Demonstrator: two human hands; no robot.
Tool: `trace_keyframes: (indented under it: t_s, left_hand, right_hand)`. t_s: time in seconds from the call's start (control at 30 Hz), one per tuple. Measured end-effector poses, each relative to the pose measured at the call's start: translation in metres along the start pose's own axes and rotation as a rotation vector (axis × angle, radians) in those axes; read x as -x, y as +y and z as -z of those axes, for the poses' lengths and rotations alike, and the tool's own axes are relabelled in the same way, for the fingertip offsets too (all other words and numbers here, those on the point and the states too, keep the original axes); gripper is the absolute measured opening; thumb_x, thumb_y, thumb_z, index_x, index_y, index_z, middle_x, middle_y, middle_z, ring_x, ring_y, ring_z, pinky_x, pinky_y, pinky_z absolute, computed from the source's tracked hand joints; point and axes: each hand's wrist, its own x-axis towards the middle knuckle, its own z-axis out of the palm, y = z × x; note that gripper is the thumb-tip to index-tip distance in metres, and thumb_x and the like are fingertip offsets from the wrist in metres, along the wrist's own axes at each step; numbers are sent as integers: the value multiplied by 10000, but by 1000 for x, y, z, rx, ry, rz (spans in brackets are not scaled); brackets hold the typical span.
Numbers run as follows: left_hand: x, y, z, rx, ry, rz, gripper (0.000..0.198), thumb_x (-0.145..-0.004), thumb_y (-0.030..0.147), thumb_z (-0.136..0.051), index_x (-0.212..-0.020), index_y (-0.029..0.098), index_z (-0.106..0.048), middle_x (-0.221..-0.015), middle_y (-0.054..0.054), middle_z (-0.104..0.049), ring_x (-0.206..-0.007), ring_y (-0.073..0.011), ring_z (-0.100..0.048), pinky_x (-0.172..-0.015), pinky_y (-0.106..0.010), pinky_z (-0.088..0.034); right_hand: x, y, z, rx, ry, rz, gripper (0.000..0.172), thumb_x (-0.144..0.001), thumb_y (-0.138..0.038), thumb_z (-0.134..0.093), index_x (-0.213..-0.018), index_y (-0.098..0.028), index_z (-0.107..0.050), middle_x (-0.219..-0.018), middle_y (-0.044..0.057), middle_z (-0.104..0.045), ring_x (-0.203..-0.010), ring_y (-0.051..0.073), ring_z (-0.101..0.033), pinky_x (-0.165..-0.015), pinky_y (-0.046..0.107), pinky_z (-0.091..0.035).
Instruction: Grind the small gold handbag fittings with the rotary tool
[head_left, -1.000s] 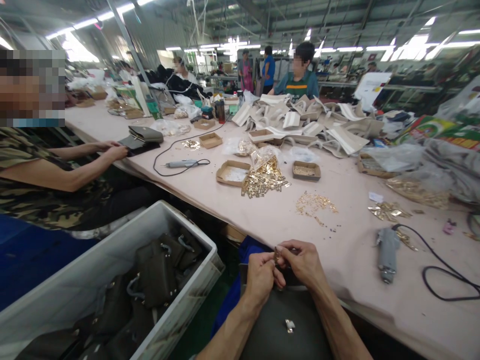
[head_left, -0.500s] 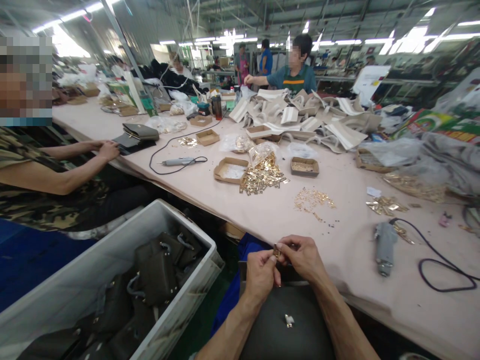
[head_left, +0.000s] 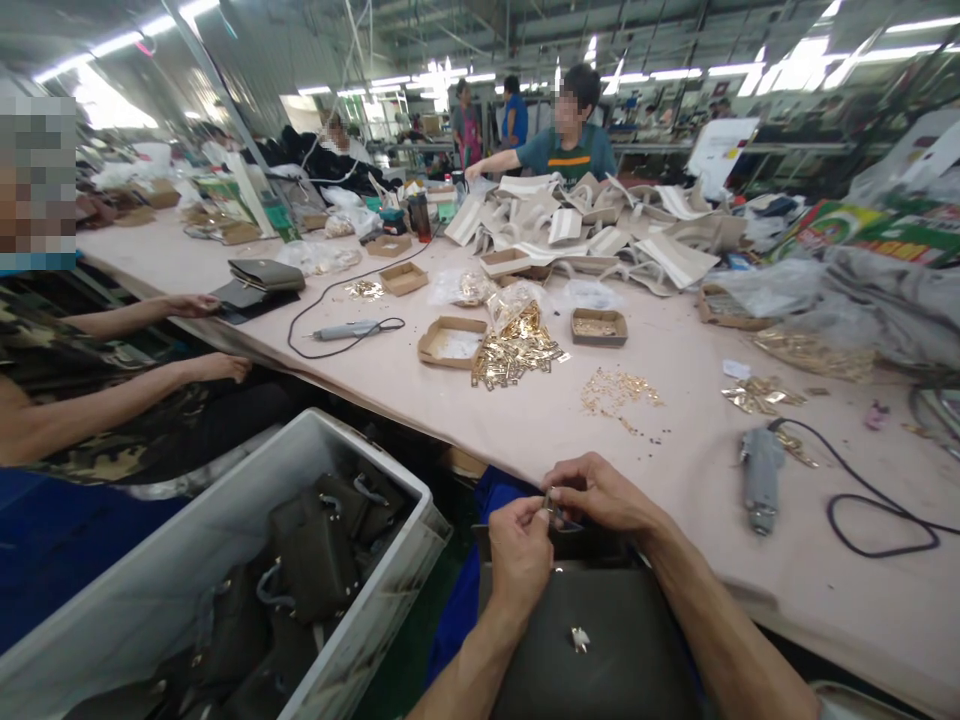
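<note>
My left hand and my right hand meet at the table's front edge, fingertips pinched together. Between them is a small gold-coloured metal fitting, largely covered by the fingers; its exact kind is unclear. Right below lies a dark grey handbag on my lap, its flap side towards the table. A shiny metal clasp sits on the bag's front panel, and my forearms pass on either side of it.
To the left stands a white crate full of dark handbags. On the table lie a gold fittings pile, scattered small screws, a cardboard tray and a corded electric screwdriver. A co-worker sits at left.
My fingers have shifted slightly around the fitting, and my right wrist sits a little higher. The seated co-worker's hands have moved apart. The whole view has swung slightly to the right.
</note>
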Motion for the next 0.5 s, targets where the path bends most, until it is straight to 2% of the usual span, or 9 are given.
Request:
trace_keyframes:
  t_s: [0.1, 0.2, 0.4, 0.5]
  left_hand:
    - [10, 6, -2, -303, 40, -166, 190, -901, 230, -610, -968, 180, -781, -820, -81, -767, -647, -202, -659, -591, -270, -455]
    - [15, 9, -4, -510, 53, -275, 171, -900, 207, -610, -963, 189, -767, -802, -86, -749, -648, -227, -655, -595, -295, -433]
    - [15, 3, -12, -598, 77, -358, 218, -941, 166, -509, -921, 180, -725, -824, -118, -746, -729, -277, -685, -656, -344, -446]
    - [16, -1, -14, -616, 95, -381, 238, -955, 172, -486, -990, 165, -721, -862, -131, -753, -748, -289, -690, -682, -368, -453]
  right_hand:
    - [1, 3, -1, -14, 31, 14, 285, -850, -414, -730, -918, -140, -766, -698, 21, -679, -581, 141, -589, -538, 225, -439]
    - [3, 6, 0, -38, 8, 11, 307, -849, -438, -728, -919, -142, -765, -676, 14, -659, -583, 143, -584, -542, 227, -440]
    - [7, 6, 6, -162, -67, 16, 314, -837, -408, -742, -998, -139, -772, -754, 16, -658, -629, 140, -603, -594, 243, -488]
    - [9, 2, 9, -184, -102, 38, 293, -826, -373, -747, -1008, -147, -782, -804, 17, -649, -659, 140, -615, -610, 247, -505]
